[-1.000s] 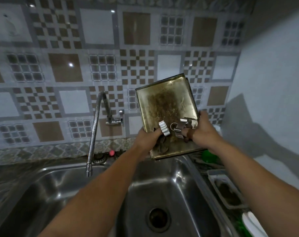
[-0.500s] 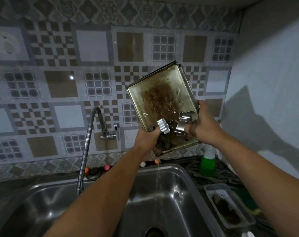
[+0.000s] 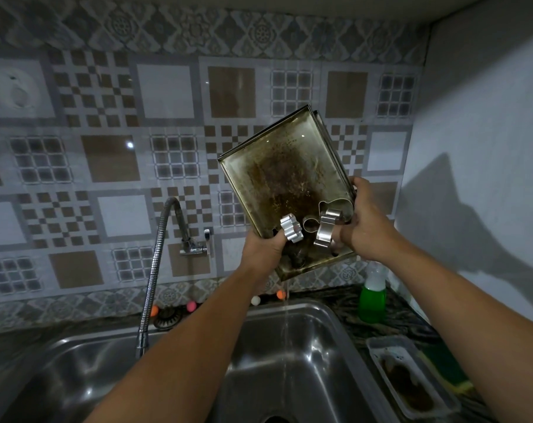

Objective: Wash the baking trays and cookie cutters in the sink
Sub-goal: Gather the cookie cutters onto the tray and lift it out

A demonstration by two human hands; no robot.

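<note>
A stained, greasy baking tray (image 3: pixel 282 178), with a second tray stacked behind it, is tipped steeply up above the steel sink (image 3: pixel 317 346). My left hand (image 3: pixel 263 250) grips the tray's lower left edge and pins a flower-shaped cookie cutter (image 3: pixel 291 228) under the thumb. My right hand (image 3: pixel 366 221) grips the tray's lower right edge and holds a metal cookie cutter (image 3: pixel 326 232) against it. Two more cutters lie in the tray's low end. A thin stream of water (image 3: pixel 286 315) runs from the tray's bottom corner into the sink.
A flexible metal tap (image 3: pixel 155 270) hangs over the sink's left side. A green soap bottle (image 3: pixel 372 296) stands on the counter at right. A clear plastic tub (image 3: pixel 411 383) with brown residue and a sponge (image 3: pixel 445 370) lie nearer. The right wall is close.
Both hands have tipped the trays further to the left above the sink, and water now drains from the bottom corner. The view has tilted upward.
</note>
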